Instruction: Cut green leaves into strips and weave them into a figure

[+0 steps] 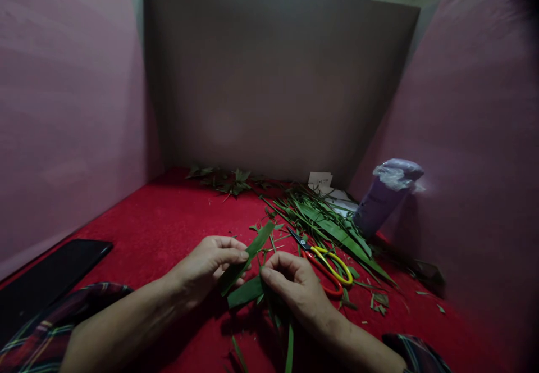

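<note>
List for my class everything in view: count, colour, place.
Held leaf strips: at least two, green, front centre
Scissors: one, black, red and yellow, centre right
Leaf pile: uncounted, green, behind scissors
Sprigs: several, green, back
Scraps: many, green, scattered
Papers: at least two, white, by pile
Container: one, purple, right
Unclear item: one, dark, right
Flat object: one, black, left
Cloth: one, red, underneath
Walls: three, pink sides, grey back
Sleeves: two, dark plaid, front
Hands: two, bare, holding strips
</note>
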### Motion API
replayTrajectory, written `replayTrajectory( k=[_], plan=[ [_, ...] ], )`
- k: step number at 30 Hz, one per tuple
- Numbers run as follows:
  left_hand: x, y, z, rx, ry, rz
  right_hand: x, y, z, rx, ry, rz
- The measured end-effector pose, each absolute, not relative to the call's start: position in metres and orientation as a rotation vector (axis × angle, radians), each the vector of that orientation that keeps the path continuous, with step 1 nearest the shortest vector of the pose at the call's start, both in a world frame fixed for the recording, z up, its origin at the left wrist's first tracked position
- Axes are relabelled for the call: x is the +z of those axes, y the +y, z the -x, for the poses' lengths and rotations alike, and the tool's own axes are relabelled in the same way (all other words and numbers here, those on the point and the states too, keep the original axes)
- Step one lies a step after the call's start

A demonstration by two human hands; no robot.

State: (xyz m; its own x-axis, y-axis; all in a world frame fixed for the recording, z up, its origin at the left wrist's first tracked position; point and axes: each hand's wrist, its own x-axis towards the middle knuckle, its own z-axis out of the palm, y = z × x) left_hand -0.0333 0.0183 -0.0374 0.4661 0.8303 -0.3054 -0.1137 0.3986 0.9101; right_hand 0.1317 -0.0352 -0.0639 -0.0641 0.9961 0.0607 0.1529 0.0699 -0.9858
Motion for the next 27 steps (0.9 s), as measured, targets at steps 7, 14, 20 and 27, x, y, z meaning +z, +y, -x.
replayTrajectory(
  k=[7, 14, 20, 27],
  plan=[
    [-0.0390, 0.0152, 0.0333, 0.716, 0.876, -0.929, -0.0627, -0.0351, -0.1350, 1.046, -1.422, 1.203],
    [-0.0406, 0.0153, 0.0322, 0.690, 0.915, -0.963, -0.0609, -0.0327, -0.1357, 0.834, -1.461, 1.061],
    [-0.0421, 0.0142, 0.0324, 0.695, 0.918, -1.004, -0.0576, -0.0330, -0.1344, 0.855, -1.453, 1.041],
    [-0.0437, 0.0156, 0.0314, 0.649, 0.942, -1.136, -0.0630, -0.0345, -0.1381, 0.830, -1.490, 1.120]
  ],
)
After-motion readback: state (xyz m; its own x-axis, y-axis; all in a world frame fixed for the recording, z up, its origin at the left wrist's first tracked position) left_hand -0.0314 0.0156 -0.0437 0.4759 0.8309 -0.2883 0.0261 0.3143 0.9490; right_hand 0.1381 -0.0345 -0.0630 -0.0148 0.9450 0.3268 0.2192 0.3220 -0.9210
